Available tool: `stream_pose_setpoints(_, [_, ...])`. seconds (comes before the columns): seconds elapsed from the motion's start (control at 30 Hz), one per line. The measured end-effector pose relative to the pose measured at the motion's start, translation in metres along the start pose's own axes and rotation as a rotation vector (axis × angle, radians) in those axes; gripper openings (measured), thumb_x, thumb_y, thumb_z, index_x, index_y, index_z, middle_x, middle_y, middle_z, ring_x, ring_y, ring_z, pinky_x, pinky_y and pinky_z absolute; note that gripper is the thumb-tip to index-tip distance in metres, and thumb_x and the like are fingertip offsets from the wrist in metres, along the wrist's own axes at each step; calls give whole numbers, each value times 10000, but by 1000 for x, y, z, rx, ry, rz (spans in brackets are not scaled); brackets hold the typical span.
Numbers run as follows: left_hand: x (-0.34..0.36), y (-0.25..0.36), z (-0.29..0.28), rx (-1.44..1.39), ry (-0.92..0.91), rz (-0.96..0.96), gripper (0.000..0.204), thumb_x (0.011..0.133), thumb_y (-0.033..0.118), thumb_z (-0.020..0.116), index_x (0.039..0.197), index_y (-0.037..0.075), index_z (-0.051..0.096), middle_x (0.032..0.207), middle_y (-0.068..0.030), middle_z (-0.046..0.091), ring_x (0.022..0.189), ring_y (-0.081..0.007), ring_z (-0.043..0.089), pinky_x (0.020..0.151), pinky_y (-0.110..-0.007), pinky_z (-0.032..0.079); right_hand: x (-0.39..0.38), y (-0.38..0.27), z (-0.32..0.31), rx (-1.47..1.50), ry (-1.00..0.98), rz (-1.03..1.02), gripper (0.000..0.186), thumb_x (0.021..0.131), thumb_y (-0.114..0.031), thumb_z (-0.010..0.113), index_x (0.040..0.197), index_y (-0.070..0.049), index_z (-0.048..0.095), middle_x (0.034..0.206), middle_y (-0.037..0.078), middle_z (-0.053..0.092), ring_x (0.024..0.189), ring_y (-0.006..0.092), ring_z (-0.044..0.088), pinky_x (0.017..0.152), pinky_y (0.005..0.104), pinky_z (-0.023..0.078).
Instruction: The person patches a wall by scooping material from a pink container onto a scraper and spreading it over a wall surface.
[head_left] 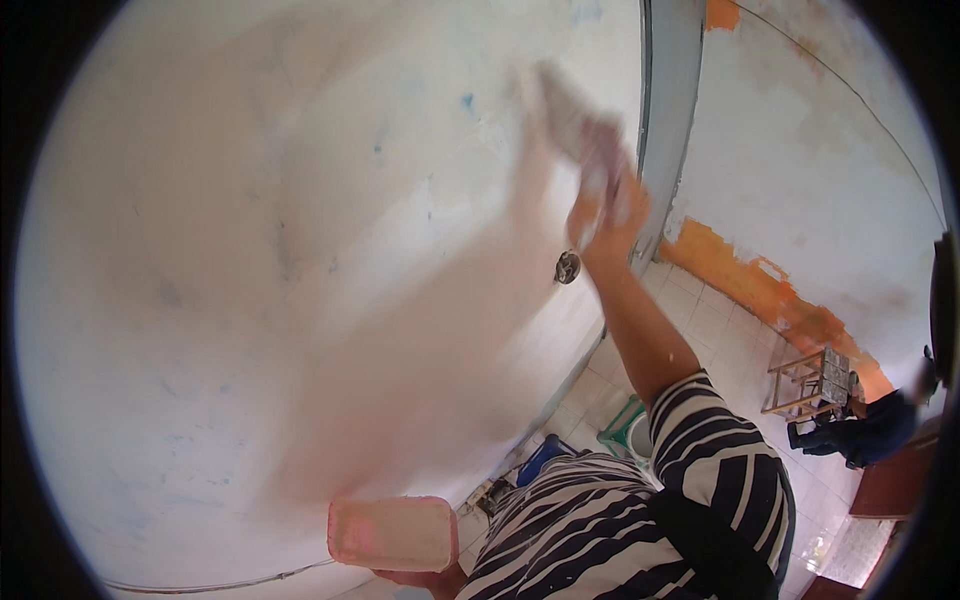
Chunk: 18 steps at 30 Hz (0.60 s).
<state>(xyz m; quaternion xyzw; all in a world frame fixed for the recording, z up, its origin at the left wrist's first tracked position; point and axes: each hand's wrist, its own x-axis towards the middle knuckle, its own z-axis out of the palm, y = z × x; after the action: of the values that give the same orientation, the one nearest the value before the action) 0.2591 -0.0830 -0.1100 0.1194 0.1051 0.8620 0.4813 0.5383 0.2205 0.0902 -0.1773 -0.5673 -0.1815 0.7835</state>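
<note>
Broad pale wall (250, 250) filling the left and middle, flat and unbroken, open to a sweep across nearly all of it. One small round metal fitting (567, 267) jutting from the wall just beside the raised right hand (605, 205). Grey upright frame (668, 120) bounding the wall on the right. Pink tray (393, 533) in the left hand (425, 580) blocking the low middle. Tiled floor (720, 330) cluttered near the wall foot; wooden stool (805, 383) well apart.

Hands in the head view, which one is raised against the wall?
The right hand, lifted high with a blurred tool on the pale wall. The left hand stays low at the frame's bottom edge, under a pink tray.
</note>
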Motion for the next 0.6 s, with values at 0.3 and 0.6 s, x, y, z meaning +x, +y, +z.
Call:
stream_pose_setpoints(0.3, [-7,17,-32,61,10,-8,397,885,525,607,1063,170,599,945,1,623,842,-186,610,744,-373,511,-60,-66,-3,91,-419,-386,214,968,-209,561,1111,-68,634,1095,174,676,909,300,663,821,445,529])
stream_pose_setpoints(0.6, [-6,29,-38,48,-15,-19,403,900,552,570,1047,177,590,918,13,611,797,-188,610,664,-364,508,-2,-13,15,-284,23,-29,368,860,2,541,1216,-22,628,952,99,648,727,155,583,610,269,455])
